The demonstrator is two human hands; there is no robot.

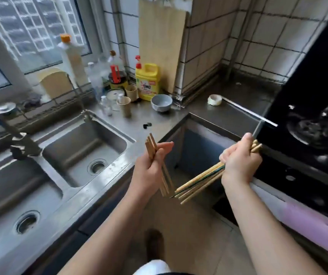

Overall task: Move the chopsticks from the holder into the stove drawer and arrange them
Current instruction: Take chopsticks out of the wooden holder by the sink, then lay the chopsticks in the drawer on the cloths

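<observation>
Daylight enters through the window (30, 36) at the counter's (139, 120) far-left edge. Overall soft, slightly blurry. Glare on the black stove (307, 132). Wide-angle bending at edges.

Matt wooden chopsticks (198, 180), brushed steel sink (83, 147) (dull sheen); glossy black stove (307, 135)

white tiled walls (208, 36), barred window (30, 26), steel double sink (83, 147), black stove (313, 132)

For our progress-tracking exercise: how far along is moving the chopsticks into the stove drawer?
Done: the chopsticks are picked up. In hand: the left hand grips a few, the right hand a larger bundle, near the stove. Left: no drawer shows open; placing and arranging remain.
</observation>
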